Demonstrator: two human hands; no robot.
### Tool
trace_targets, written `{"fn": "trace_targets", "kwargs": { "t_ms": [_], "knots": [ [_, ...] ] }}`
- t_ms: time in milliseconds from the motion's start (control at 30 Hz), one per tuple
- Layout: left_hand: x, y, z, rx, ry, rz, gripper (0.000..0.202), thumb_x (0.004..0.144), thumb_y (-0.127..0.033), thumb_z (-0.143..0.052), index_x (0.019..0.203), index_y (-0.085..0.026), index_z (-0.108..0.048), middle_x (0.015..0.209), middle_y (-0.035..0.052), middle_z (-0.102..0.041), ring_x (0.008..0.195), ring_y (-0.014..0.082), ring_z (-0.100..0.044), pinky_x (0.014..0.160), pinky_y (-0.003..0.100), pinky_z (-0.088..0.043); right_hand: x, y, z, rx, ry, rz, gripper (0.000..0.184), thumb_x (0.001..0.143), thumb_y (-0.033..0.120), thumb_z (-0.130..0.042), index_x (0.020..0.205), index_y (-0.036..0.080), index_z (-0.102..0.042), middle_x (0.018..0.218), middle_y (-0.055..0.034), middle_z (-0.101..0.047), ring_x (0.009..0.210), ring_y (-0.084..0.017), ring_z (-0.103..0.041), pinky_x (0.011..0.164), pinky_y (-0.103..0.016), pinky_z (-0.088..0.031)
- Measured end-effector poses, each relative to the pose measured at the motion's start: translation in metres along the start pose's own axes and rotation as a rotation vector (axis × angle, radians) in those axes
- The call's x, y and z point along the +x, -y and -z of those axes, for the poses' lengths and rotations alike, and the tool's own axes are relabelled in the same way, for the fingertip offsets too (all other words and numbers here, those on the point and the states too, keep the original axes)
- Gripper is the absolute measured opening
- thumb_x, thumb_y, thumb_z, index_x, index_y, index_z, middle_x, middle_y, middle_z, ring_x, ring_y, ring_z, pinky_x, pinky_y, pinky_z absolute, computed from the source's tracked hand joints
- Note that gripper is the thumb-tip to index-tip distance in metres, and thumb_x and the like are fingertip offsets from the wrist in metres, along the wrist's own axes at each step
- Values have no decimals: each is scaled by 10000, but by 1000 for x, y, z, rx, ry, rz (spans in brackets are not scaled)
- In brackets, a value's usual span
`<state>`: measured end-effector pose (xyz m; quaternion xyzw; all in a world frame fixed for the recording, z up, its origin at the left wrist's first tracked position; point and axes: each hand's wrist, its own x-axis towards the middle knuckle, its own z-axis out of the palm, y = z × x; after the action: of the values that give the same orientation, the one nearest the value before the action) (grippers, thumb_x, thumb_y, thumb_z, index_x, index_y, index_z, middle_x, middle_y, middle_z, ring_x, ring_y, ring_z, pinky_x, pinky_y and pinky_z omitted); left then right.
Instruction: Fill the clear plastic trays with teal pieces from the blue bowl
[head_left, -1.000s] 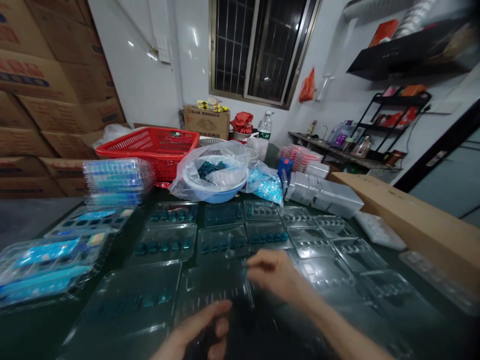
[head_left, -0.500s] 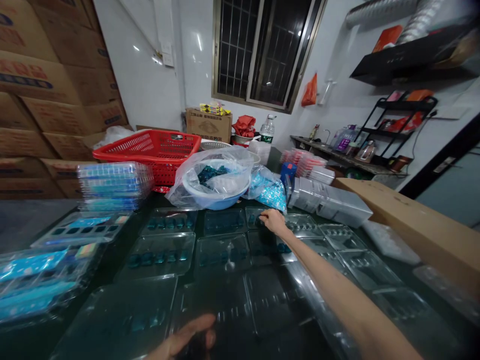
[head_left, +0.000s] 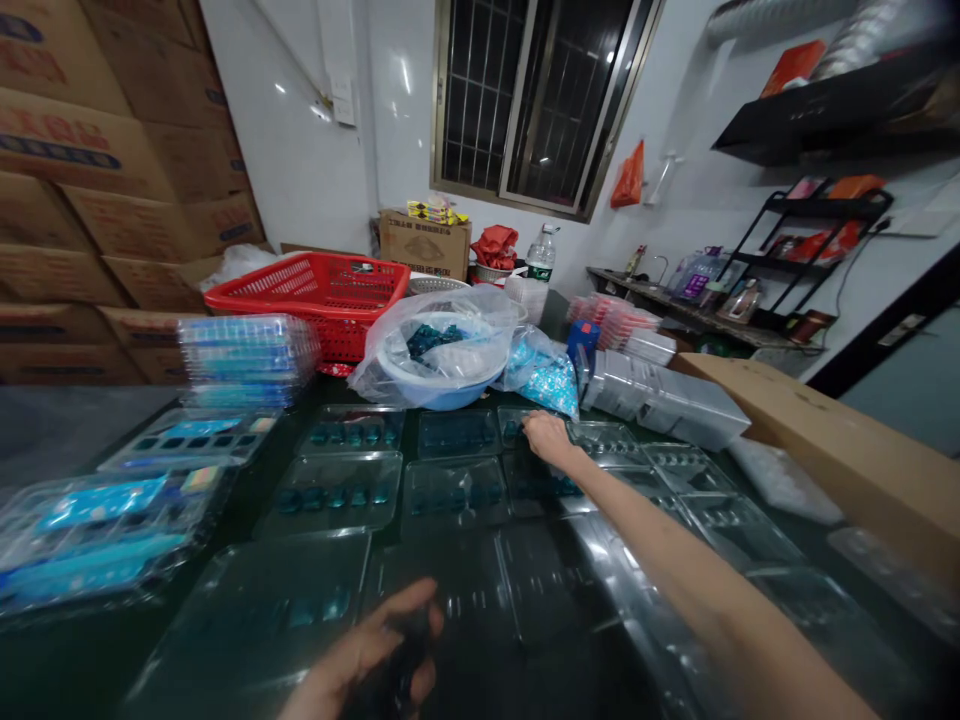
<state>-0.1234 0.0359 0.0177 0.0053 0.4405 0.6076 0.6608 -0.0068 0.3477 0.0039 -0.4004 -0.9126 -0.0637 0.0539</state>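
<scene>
Left trays (head_left: 330, 468) held teal pieces (head_left: 334, 497); right trays (head_left: 754, 530) seemed outstanding — my right hand (head_left: 546, 436) bunched, left hand (head_left: 352, 655) half-curled, both finger grips undetermined.

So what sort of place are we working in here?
Probably a small packing workroom: cardboard boxes stacked high at the left, clear plastic trays laid out in rows, and a stack of clear cases with blue contents.

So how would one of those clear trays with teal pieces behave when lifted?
The clear plastic tray is likely light and slightly flexible: its walls look thin. Its glossy surface may be slippery. The teal pieces could shift if tilted, being separate lumps.
</scene>
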Motion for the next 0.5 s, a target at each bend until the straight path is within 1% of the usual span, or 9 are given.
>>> {"fn": "trace_targets", "kwargs": {
  "t_ms": [100, 167, 200, 267, 333, 367, 400, 433, 500],
  "knots": [
    [-7, -1, -1, 0, 12, -50, 445, 704, -191, -536, 1135, -148, -432, 868, 84, -580, 527, 122, -510, 337, 189, -291, -8, 9, 16, 58, -40, 0, 303, 842, 247, -461, 1114, 111, -452, 1011, -96, -530, 883, -197, -533, 747, -378, -434],
    [-9, 0, 0, 8, 69, -103, 400, 713, -200, -531, 1103, -143, -463, 888, 84, -568, 567, 127, -514, 340, 187, -286, -21, 25, 28, 121, -69, 35, 335, 846, 206, -433, 1161, 93, -420, 1006, -137, -530, 916, -225, -520, 751, -368, -414],
    [-10, 1, 1, 17, 92, -124, 385, 717, -204, -528, 1093, -143, -474, 890, 83, -565, 571, 125, -511, 340, 185, -283, -32, 35, 34, 159, -78, 67, 320, 851, 205, -417, 1156, 108, -433, 1006, -134, -533, 926, -220, -515, 757, -344, -405],
    [-11, 3, 3, 44, 101, -141, 371, 721, -218, -529, 1083, -151, -488, 905, 82, -564, 571, 120, -510, 340, 182, -285, -62, 62, 48, 245, -74, 168, 258, 859, 260, -409, 1089, 189, -501, 967, -63, -557, 888, -160, -528, 750, -258, -400],
    [-12, 6, 4, 87, 81, -143, 371, 718, -231, -535, 1080, -155, -497, 894, 87, -574, 565, 123, -517, 342, 185, -296, -98, 90, 61, 355, -38, 316, 222, 834, 343, -452, 1026, 266, -534, 878, 23, -573, 778, -81, -542, 686, -160, -400],
    [-12, 8, 5, 111, 69, -148, 372, 718, -238, -536, 1078, -153, -502, 849, 86, -584, 557, 127, -521, 344, 187, -304, -116, 102, 67, 527, -8, 446, 216, 817, 324, -488, 1013, 253, -543, 849, 28, -572, 745, -71, -539, 664, -147, -396],
    [-12, 9, 5, 131, 62, -155, 371, 718, -243, -536, 1076, -150, -507, 792, 82, -590, 550, 134, -525, 347, 189, -311, -131, 113, 72, 647, 24, 541, 225, 803, 290, -516, 1023, 254, -541, 843, 31, -570, 743, -69, -535, 664, -148, -391],
    [-12, 11, 5, 143, 58, -168, 370, 716, -244, -536, 1073, -149, -512, 733, 75, -591, 546, 140, -529, 350, 191, -316, -145, 121, 77, 717, 46, 599, 238, 788, 251, -536, 1027, 254, -544, 841, 29, -568, 755, -76, -530, 673, -159, -386],
    [-12, 14, 5, 152, 71, -191, 363, 717, -245, -525, 1067, -146, -520, 639, 63, -581, 537, 152, -533, 350, 191, -319, -161, 131, 85, 776, 58, 608, 221, 769, 194, -549, 983, 243, -573, 825, 18, -566, 770, -97, -519, 680, -190, -374]
  ]
}}
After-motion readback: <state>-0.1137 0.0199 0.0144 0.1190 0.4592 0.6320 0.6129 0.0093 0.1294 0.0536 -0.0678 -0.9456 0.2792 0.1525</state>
